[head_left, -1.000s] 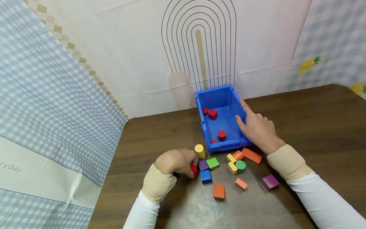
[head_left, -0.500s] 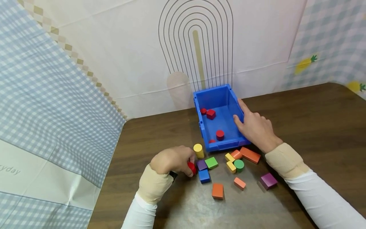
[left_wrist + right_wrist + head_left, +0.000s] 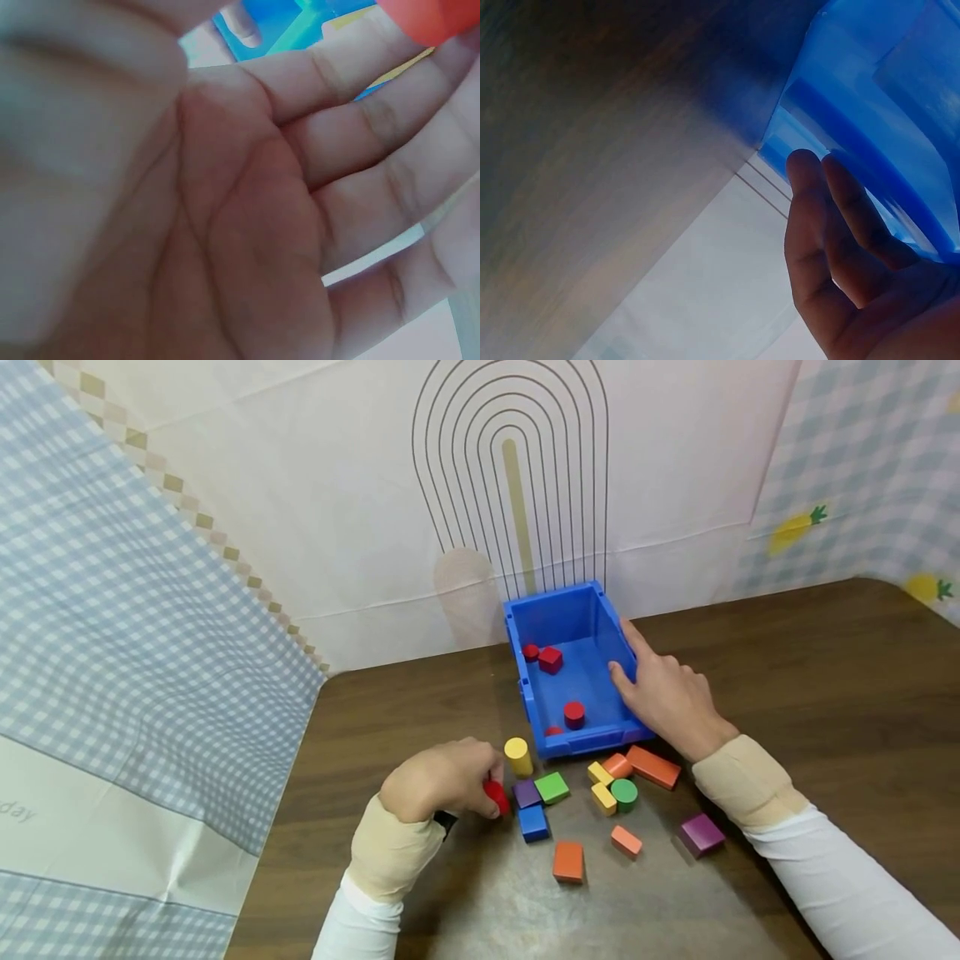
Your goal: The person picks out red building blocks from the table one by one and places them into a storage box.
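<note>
My left hand [image 3: 441, 781] pinches a round red block [image 3: 496, 798] low over the table, left of the purple block [image 3: 527, 793] and the blue block [image 3: 533, 822]. In the left wrist view that red block [image 3: 435, 19] shows at the upper right, by the fingertips. A yellow cylinder [image 3: 518, 757] stands just beyond this hand. My right hand [image 3: 671, 697] holds the right wall of a blue bin [image 3: 600, 741], thumb over the rim and fingers along the outside. Several red blocks lie inside the bin, among them a cube [image 3: 551, 660] and a cylinder [image 3: 574, 715].
In front of the bin lie a green rectangular block [image 3: 552, 787], a green cylinder [image 3: 624, 794], small yellow blocks [image 3: 604, 799] and a long orange block [image 3: 654, 767]. Nearer are orange blocks [image 3: 568, 862] and a magenta block [image 3: 702, 835]. A patterned cloth [image 3: 360, 510] hangs behind the table.
My left hand has shifted slightly left with the red block, widening the gap to the purple block. The right hand stays on the bin. The head view has drifted a little.
</note>
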The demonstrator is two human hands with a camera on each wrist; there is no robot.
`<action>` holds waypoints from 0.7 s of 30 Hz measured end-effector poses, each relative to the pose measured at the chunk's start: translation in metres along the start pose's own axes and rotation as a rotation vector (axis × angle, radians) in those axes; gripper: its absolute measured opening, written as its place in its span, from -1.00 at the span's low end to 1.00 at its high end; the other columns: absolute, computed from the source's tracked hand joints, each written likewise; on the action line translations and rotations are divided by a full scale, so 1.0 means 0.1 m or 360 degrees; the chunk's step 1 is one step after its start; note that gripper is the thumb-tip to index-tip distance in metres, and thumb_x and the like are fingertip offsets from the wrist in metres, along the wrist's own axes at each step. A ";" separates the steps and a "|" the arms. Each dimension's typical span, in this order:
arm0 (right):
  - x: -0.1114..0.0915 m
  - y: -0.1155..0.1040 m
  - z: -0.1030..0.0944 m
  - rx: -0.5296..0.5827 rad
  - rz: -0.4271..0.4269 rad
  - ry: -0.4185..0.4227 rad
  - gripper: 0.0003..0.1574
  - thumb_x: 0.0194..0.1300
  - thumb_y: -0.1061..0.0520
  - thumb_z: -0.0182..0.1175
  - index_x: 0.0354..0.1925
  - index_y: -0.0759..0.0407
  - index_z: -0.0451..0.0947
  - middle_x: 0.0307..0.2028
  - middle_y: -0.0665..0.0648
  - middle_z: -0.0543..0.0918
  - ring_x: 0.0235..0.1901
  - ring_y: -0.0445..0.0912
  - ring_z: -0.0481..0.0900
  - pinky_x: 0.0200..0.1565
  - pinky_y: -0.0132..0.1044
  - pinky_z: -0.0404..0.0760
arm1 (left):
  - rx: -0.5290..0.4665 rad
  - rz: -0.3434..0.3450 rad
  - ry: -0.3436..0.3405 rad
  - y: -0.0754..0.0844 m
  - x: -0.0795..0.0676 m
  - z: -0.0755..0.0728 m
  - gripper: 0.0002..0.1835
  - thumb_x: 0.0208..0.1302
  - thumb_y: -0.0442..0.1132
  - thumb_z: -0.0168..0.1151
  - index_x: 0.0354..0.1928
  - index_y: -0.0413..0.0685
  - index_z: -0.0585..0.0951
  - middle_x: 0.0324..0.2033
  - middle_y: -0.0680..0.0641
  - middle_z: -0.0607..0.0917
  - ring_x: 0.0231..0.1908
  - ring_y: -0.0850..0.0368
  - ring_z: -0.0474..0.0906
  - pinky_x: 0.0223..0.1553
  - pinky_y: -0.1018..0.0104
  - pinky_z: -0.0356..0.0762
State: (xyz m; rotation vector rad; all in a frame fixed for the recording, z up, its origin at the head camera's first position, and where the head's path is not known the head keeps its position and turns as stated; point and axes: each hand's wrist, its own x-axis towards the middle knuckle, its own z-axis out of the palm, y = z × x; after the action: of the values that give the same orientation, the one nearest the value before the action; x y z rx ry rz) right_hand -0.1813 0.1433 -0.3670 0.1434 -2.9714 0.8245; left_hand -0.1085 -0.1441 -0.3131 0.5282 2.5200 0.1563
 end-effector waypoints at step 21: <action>-0.01 -0.01 -0.01 0.0075 0.0003 -0.0017 -0.01 0.62 -0.19 0.04 0.73 -0.13 -0.23 -0.49 0.26 0.55 -0.54 0.13 0.64 -0.55 -0.13 0.51 | -0.0086 0.0103 0.0060 0.01 -0.03 -0.03 -0.76 0.19 -0.34 0.56 -0.18 0.08 0.72 -0.26 0.05 0.67 -0.21 0.07 0.57 -0.23 0.21 0.68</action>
State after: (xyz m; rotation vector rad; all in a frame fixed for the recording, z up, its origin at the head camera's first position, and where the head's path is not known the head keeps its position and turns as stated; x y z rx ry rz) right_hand -0.1802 0.1430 -0.3656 0.1479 -2.9633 0.8971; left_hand -0.1075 -0.1447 -0.3084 0.5906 2.5289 0.2602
